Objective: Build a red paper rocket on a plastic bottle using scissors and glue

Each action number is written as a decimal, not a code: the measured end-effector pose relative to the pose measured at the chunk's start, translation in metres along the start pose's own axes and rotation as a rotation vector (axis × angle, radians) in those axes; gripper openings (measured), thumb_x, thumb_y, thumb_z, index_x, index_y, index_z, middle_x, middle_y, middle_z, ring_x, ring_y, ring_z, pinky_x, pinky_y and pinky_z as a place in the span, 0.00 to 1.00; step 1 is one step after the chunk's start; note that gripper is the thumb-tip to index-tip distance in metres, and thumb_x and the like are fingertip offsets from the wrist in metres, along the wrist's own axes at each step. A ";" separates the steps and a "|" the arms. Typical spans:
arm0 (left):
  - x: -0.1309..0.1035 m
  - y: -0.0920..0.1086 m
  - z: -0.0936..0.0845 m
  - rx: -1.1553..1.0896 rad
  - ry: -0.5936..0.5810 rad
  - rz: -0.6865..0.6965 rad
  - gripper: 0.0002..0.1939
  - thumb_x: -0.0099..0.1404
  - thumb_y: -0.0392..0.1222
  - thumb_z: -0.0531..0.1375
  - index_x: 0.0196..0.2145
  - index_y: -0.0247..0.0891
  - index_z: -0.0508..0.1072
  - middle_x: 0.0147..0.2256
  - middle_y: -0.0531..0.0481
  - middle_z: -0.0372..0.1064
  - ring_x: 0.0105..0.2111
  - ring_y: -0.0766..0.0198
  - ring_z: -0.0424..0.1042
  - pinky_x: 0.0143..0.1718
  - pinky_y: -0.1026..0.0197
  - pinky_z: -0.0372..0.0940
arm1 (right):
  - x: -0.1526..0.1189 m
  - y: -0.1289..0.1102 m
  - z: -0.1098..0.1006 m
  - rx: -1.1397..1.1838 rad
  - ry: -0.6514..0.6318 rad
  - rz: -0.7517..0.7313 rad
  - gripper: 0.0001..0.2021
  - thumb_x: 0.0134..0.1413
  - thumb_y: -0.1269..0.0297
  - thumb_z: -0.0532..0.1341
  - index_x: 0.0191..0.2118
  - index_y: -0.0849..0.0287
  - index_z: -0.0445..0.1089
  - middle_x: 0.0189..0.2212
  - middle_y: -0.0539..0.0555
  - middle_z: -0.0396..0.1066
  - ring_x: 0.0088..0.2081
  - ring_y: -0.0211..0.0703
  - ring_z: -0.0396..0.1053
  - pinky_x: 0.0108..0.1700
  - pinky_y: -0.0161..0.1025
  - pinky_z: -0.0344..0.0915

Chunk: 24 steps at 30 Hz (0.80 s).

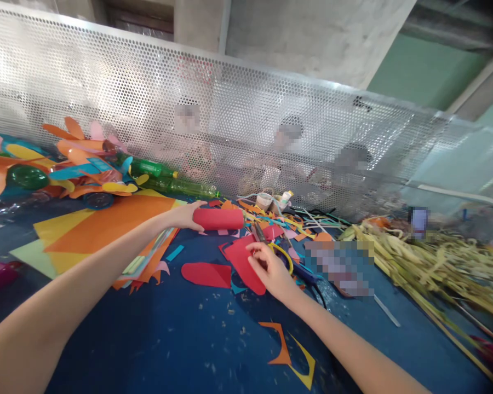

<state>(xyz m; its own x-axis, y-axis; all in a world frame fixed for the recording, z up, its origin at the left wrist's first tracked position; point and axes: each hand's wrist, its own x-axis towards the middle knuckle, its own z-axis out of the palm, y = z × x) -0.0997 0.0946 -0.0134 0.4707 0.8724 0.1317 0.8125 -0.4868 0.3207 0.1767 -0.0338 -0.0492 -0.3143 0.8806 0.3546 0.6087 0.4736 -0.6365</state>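
Observation:
My left hand [188,215] is wrapped round the left end of a red paper-covered cylinder [219,219], which lies on its side near the table's middle. My right hand [273,271] has its fingers curled in a pinch at the edge of a red paper cutout [242,256]. Beside those fingers are scissors with yellow handles [286,256], partly hidden behind the hand. Another red cutout with a rounded end [205,274] lies flat to the left of my right hand.
Stacked coloured sheets [107,224] lie at left, by paper-decorated bottles [90,164]. Green bottles [152,168] rest along a perforated metal screen [246,120], with people behind it. Paper scraps [267,210] and small cups [264,201] are at the back. Dried husk strips [427,262] cover the right.

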 end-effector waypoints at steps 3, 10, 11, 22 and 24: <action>0.001 0.003 0.000 0.054 0.115 -0.036 0.49 0.44 0.54 0.64 0.60 0.39 0.48 0.53 0.38 0.57 0.52 0.43 0.57 0.51 0.49 0.53 | -0.004 -0.001 0.004 -0.155 -0.084 -0.065 0.07 0.57 0.65 0.52 0.39 0.56 0.64 0.29 0.51 0.69 0.31 0.40 0.68 0.35 0.36 0.64; -0.006 0.057 0.010 0.013 0.379 0.249 0.20 0.58 0.51 0.56 0.44 0.38 0.71 0.45 0.43 0.65 0.48 0.53 0.61 0.53 0.53 0.51 | -0.010 -0.004 0.011 -0.367 -0.014 -0.249 0.09 0.57 0.70 0.52 0.41 0.57 0.67 0.40 0.56 0.66 0.43 0.45 0.65 0.47 0.43 0.63; -0.009 0.067 0.015 -0.059 0.280 0.336 0.17 0.60 0.50 0.54 0.42 0.38 0.71 0.41 0.45 0.67 0.44 0.57 0.64 0.50 0.57 0.55 | -0.010 -0.003 0.010 -0.385 -0.004 -0.256 0.10 0.58 0.71 0.51 0.42 0.57 0.67 0.41 0.57 0.66 0.44 0.45 0.65 0.49 0.44 0.63; -0.029 0.099 0.080 -0.153 0.185 0.437 0.20 0.63 0.45 0.53 0.52 0.39 0.64 0.46 0.43 0.65 0.47 0.55 0.62 0.51 0.53 0.57 | -0.009 -0.004 0.004 -0.489 0.039 -0.178 0.12 0.61 0.64 0.49 0.38 0.58 0.69 0.36 0.55 0.70 0.44 0.47 0.63 0.50 0.47 0.57; -0.028 0.098 0.080 -0.158 0.277 0.390 0.18 0.64 0.45 0.52 0.50 0.39 0.65 0.46 0.43 0.65 0.47 0.55 0.62 0.52 0.53 0.56 | -0.009 -0.007 0.003 -0.449 0.009 -0.193 0.11 0.60 0.64 0.49 0.37 0.58 0.69 0.34 0.53 0.71 0.41 0.44 0.65 0.50 0.45 0.56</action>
<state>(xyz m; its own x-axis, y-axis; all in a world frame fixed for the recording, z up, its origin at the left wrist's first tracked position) -0.0056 0.0193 -0.0610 0.6024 0.6164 0.5071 0.5227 -0.7848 0.3331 0.1735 -0.0452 -0.0503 -0.4472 0.7765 0.4439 0.7947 0.5727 -0.2011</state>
